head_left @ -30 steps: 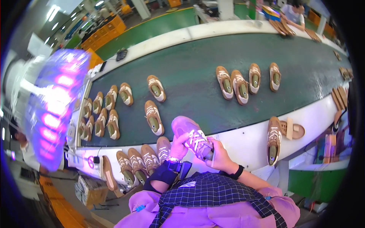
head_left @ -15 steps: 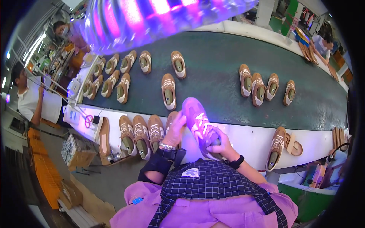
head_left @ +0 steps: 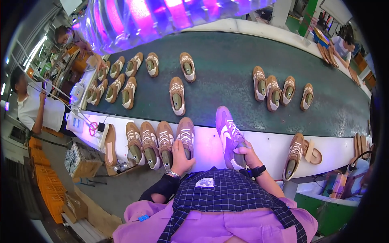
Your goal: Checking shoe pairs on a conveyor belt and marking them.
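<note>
Scene fairly brightly lit; pink-violet glow thrown through clear ribbed plastic lamp cover [head_left: 162,20] at top, brightest stripes burnt out to near white
Violet tint cast over held laced sneaker with white side stripes [head_left: 227,133] and smooth white tabletop strip [head_left: 206,139] beside it
Dull sheen caught in patches on flat dark green belt [head_left: 227,48]
Slim white tube light [head_left: 36,50] overexposed at upper left
Brown lace-up shoes [head_left: 149,139] crisply rendered; far background softened
Straight edges bowed, corners swallowed by black vignette

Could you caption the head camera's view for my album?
Right hand holding a purple-lit shoe, left hand at a brown shoe beside the dark green surface.
</note>
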{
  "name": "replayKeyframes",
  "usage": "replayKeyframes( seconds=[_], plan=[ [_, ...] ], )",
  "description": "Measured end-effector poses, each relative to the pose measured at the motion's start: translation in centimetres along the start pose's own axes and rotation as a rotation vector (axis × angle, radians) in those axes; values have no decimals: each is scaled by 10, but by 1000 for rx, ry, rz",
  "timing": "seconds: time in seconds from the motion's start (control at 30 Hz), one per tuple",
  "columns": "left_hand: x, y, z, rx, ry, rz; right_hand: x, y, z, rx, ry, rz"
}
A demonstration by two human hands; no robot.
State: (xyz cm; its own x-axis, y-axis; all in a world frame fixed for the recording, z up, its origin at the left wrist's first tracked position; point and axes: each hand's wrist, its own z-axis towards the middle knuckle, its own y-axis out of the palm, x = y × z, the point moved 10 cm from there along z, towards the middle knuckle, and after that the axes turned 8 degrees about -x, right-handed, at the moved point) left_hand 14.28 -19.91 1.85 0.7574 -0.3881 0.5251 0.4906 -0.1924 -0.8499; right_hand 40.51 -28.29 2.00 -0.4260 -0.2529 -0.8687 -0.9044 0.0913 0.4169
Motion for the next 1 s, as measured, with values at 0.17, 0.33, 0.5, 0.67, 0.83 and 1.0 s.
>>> replayKeyframes(
  seconds=[0.17,0.33,0.5,0.67,0.83,1.0],
  plan=[
    [13,25,3,-141,63,-126,6,1,1,-3,21,4],
    [-30,60,2,-209,-326,-615,14,0,1,-24,51,38],
    [-14,57,12,-348,-333,-1213,16,-6,-1,-56,40,139],
    [15,46,9,-401,-274,-1606,-4,-1,-4,-157,-25,113],
    [42,23,15,-451,-155,-1733,-41,22,-15,-225,-54,102],
    [56,3,19,-471,-109,-1751,-59,29,-20,-263,-87,127]
  ],
)
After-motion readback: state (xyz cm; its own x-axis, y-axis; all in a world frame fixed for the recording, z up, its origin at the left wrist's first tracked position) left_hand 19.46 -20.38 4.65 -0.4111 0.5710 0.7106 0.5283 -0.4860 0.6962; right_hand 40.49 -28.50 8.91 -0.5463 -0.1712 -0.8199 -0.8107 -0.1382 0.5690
